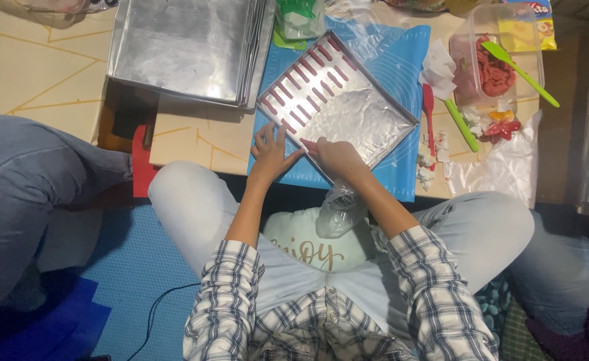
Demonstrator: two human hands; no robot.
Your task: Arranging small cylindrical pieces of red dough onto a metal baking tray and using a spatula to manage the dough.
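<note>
1. Left hand (269, 154): fingers spread and flat, lying on the near corner of the square metal tray (368, 124). Nothing clamped in it, open palm-down on the rim area.
2. Right hand (338, 158): fingers bunched together at the same near edge of the tray, tips meeting the left fingertips. Looks like it's pinching something small, but whatever it is can't be made out.
3. Tray sits turned diamond-wise on a blue mat (401, 60), mid tabletop, near edge close to the person. Inside looks lined with crinkled foil.
4. Two rows of short red dough sticks (308, 73) run along the tray's far-left side; the rest of the tray is bare foil.
5. Stack of empty metal trays (181, 47) at the far-left part of the tabletop, well apart from the hands.
6. Right side of tabletop: clear plastic tub (468, 60) holding red dough (495, 70), green spatula (518, 67) resting across its rim, a second green-handled tool (461, 124) just beside it, clear plastic sheets (508, 167) toward the near-right edge.
7. Crumpled clear plastic bag (340, 210) in the person's lap, on a pale cushion (308, 251).
8. Surface: low tan table with thin line pattern. Person seated at it, plaid sleeves, light trousers; blue floor mat (140, 267) to the left.
</note>
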